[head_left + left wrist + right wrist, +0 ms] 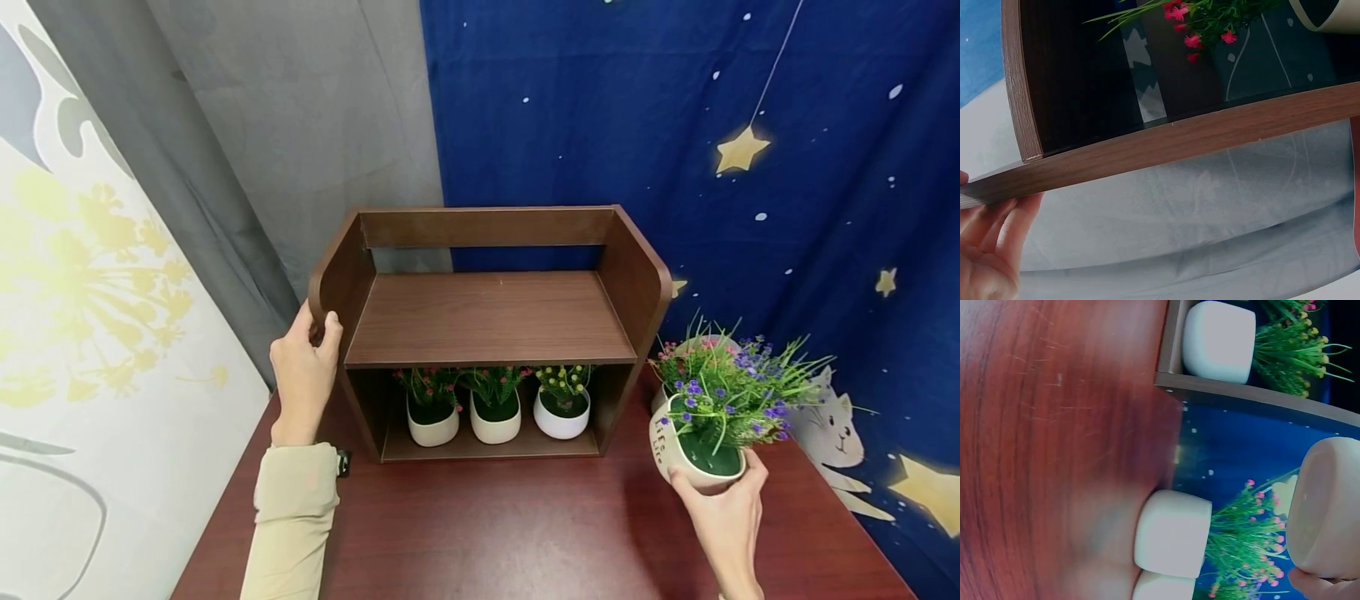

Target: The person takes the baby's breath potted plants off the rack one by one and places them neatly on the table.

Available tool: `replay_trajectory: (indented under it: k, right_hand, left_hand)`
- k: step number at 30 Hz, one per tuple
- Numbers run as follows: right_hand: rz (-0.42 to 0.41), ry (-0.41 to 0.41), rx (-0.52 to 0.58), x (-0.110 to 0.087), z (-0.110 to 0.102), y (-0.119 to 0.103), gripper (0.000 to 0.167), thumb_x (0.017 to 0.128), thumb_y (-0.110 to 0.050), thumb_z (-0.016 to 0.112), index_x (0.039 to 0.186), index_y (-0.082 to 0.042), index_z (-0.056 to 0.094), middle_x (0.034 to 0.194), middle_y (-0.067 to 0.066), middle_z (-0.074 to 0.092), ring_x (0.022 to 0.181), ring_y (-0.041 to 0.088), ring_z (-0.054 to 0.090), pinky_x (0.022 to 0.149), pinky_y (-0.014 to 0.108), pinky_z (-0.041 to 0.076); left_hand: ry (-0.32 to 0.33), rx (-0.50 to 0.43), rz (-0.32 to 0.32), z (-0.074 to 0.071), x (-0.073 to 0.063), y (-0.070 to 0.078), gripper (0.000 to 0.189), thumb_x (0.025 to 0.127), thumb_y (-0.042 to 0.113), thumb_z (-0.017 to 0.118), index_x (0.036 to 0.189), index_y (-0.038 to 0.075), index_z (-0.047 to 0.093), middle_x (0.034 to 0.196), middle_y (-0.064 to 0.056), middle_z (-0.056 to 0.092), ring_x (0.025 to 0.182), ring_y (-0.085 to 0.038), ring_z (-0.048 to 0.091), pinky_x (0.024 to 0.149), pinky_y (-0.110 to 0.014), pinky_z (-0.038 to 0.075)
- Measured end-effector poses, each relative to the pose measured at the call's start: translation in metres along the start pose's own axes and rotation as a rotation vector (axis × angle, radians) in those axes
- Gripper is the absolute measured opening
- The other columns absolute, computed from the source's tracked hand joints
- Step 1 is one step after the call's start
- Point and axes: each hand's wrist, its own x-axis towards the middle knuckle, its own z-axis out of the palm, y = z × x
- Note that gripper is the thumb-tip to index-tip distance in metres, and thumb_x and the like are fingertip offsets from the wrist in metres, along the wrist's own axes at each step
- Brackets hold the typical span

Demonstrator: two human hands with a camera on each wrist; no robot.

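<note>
My left hand (303, 375) grips the left side panel of a brown wooden shelf (491, 317), thumb on the inner face. In the left wrist view the fingers (1013, 228) lie against the panel's outer side. On the right, my right hand (723, 508) holds a white flowerpot (693, 458) with purple flowers, lifted off the table and tilted. Its pale base (1325, 506) shows in the right wrist view. Inside the lower compartment stand a left flowerpot (433, 423) and a middle flowerpot (496, 418) with red flowers, and a right flowerpot (562, 415) with yellow flowers.
Behind the held pot, a white flowerpot with pink flowers (1172, 534) stands on the red-brown table (487, 533), and part of another pot (1163, 587) shows beside it. A grey curtain (300, 125) and a blue starry curtain (570, 108) hang behind the shelf.
</note>
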Motion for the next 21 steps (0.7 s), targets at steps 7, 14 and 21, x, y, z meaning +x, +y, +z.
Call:
replay_trajectory:
  k: [7,14,21]
  right_hand:
    - [-0.025,-0.035,-0.013,0.007,0.015,0.013,0.090,0.062,-0.013,0.082,0.135,-0.005,0.030,0.120,0.026,0.048,0.105,0.042,0.047,0.083,0.049,0.032]
    - [-0.033,-0.061,-0.013,0.012,0.029,0.026,0.091,0.061,-0.012,0.082,0.135,-0.004,0.030,0.122,0.027,0.048,0.105,0.040,0.047,0.084,0.048,0.032]
    - [-0.058,-0.092,-0.026,0.020,0.043,0.044,0.093,0.059,-0.009,0.081,0.135,-0.001,0.028,0.123,0.030,0.046,0.106,0.043,0.047,0.085,0.049,0.033]
  left_hand:
    - [0.000,-0.006,0.005,0.001,0.000,-0.001,0.015,0.090,0.016,0.054,0.092,0.004,0.062,0.066,-0.012,0.063,0.048,-0.024,0.045,0.054,-0.038,0.038]
    - [-0.005,-0.009,0.003,0.001,0.001,0.001,0.016,0.090,0.017,0.054,0.093,0.005,0.063,0.068,-0.013,0.064,0.049,-0.024,0.046,0.055,-0.039,0.039]
    - [-0.003,-0.005,-0.006,0.000,-0.001,0.000,0.016,0.090,0.017,0.054,0.095,0.004,0.063,0.069,-0.013,0.065,0.050,-0.024,0.049,0.055,-0.037,0.039]
